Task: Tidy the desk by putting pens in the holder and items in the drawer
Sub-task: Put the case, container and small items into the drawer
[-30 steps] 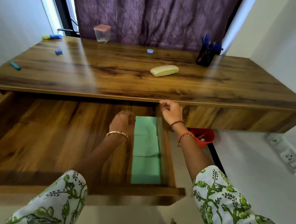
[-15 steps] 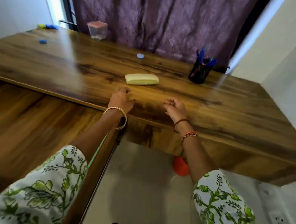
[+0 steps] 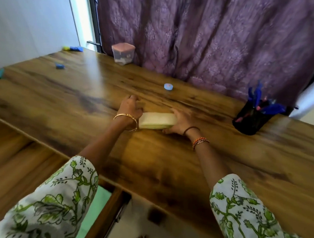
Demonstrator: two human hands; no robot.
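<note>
Both hands point(image 3: 130, 108) point(image 3: 179, 122) grip the pale case point(image 3: 157, 120) (desk point(image 3: 82, 98) middle).

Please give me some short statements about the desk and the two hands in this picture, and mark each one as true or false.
1. Both hands are at the pale yellow case, the left hand at one end and the right hand at the other. True.
2. The black pen holder is empty. False: blue pens stand in it.
3. The small round blue item lies on the desk beyond the case, apart from it. True.
4. The clear container with the pink lid stands next to the pen holder. False: it stands far from it, at the back of the desk by the curtain.
5. The drawer under the desk is closed. False: it is pulled out, and a green lining shows inside.
</note>
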